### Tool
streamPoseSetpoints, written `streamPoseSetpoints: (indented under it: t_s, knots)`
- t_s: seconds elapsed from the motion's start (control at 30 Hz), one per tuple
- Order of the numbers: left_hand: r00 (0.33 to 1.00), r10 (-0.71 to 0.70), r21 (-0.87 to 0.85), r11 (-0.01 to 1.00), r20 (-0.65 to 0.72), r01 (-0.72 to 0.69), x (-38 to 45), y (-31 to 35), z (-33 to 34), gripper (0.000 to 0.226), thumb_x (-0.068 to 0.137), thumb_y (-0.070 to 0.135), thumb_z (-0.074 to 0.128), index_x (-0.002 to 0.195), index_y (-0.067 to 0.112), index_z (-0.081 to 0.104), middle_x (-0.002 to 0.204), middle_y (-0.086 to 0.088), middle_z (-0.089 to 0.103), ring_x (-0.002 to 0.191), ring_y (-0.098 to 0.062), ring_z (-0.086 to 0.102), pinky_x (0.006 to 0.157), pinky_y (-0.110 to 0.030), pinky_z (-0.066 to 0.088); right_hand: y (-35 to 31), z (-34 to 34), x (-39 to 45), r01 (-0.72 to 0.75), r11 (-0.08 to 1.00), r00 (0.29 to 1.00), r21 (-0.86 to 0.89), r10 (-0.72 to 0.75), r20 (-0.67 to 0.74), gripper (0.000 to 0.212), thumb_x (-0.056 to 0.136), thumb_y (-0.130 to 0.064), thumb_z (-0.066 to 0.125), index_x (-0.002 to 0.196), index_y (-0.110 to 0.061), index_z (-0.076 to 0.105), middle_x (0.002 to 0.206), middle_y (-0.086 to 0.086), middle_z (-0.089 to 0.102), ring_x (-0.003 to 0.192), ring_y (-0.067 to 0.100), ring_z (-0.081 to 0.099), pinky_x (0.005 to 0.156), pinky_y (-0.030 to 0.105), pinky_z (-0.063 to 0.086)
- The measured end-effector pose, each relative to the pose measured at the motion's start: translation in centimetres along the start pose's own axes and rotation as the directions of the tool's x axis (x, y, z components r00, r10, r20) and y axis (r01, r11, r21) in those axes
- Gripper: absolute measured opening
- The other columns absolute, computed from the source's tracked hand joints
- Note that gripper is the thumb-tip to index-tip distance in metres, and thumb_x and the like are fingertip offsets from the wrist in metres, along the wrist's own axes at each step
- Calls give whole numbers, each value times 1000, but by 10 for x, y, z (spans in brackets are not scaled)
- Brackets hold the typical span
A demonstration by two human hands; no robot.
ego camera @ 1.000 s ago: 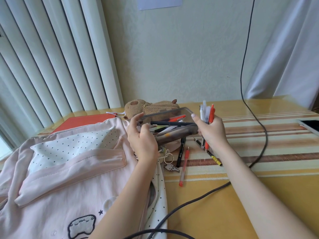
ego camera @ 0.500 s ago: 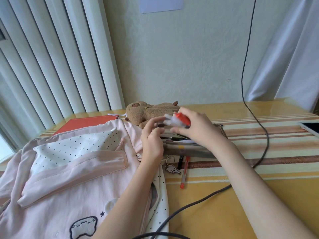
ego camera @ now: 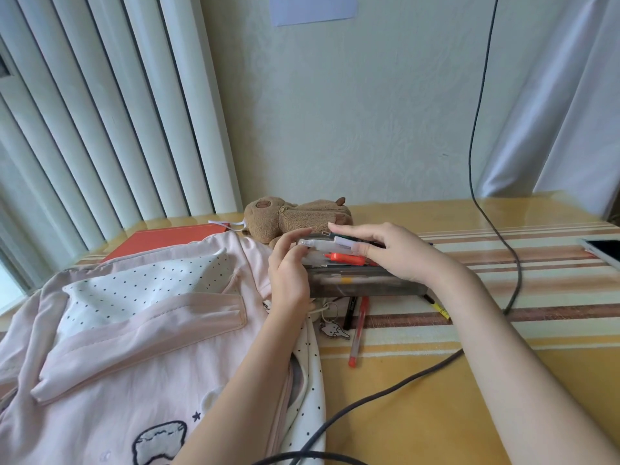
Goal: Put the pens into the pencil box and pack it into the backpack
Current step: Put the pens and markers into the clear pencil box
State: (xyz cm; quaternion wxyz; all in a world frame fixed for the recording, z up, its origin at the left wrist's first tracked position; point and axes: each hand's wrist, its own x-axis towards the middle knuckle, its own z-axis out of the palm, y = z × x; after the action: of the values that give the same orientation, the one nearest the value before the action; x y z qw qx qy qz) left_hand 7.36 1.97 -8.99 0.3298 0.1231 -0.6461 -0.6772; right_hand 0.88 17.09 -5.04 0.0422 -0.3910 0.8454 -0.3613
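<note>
Resting on pens (ego camera: 339, 251): right hand (ego camera: 392, 255).

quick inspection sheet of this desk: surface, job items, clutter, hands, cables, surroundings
surface: yellow table with a striped cloth.
job's things: grey pencil box on the table, open, with a white pen and an orange pen lying on top; red pen, black pen and yellow-tipped pen loose on the cloth; pink backpack at left.
clutter: plush toy, red notebook, keychain charm, phone.
grippers: left hand steadies the box's end; right hand lies flat over the pens.
cables: a dark cable hangs down the wall and crosses the table.
surroundings: vertical blinds, wall, curtain.
</note>
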Motion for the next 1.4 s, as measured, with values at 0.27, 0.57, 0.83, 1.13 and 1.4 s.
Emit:
streamPoseSetpoints:
  t_s: [0.27, 0.57, 0.83, 1.13, 1.4]
  knots:
    - [997, -61, -43, 997, -53, 59, 2, 0, 0, 35, 84, 6, 47, 83, 29, 72, 111, -10, 68, 106, -30, 62, 97, -50, 47, 2, 0, 2, -67, 997, 978, -49, 56, -200, 15, 91, -16, 60, 91, -31, 66, 99, -14, 73, 95, 10, 64, 86, 36, 48]
    - [1000, -20, -2, 1000, 1, 20, -4, 7, 2, 29, 81, 8, 49, 85, 28, 69, 113, -21, 65, 95, -20, 62, 92, -31, 46, 5, -6, 2, -110, 988, 992, -107, 102, -76, 20, 86, -13, 66, 87, -29, 78, 75, -10, 56, 61, 6, 49, 62, 25, 39]
    - [999, -8, 11, 1000, -40, 9, -2, 5, 2, 33, 81, -1, 46, 96, 16, 70, 98, -12, 64, 93, -23, 56, 90, -37, 45, 0, 14, 7, -36, 998, 989, -58, 28, -144, 37, 95, -6, 48, 105, -31, 74, 101, -7, 72, 83, 0, 63, 74, 19, 49]
    - [895, 4, -139, 987, -447, -74, 0, 8, -2, 34, 85, -5, 40, 107, 6, 64, 86, 3, 57, 85, -12, 55, 86, -30, 45, 27, -19, -4, -636, 741, 760, -217, 553, -341, 10, 93, -21, 49, 93, -11, 53, 83, 6, 54, 68, 22, 51, 62, 31, 41]
    - [876, 1, -170, 981, -482, -95, 2, 8, -2, 37, 85, -8, 39, 109, 3, 65, 81, 2, 55, 72, -2, 51, 70, -9, 42, 22, 5, -8, -690, 577, 626, -437, 779, 42, 23, 91, -7, 48, 111, 1, 56, 79, 10, 56, 75, 24, 60, 83, 34, 57]
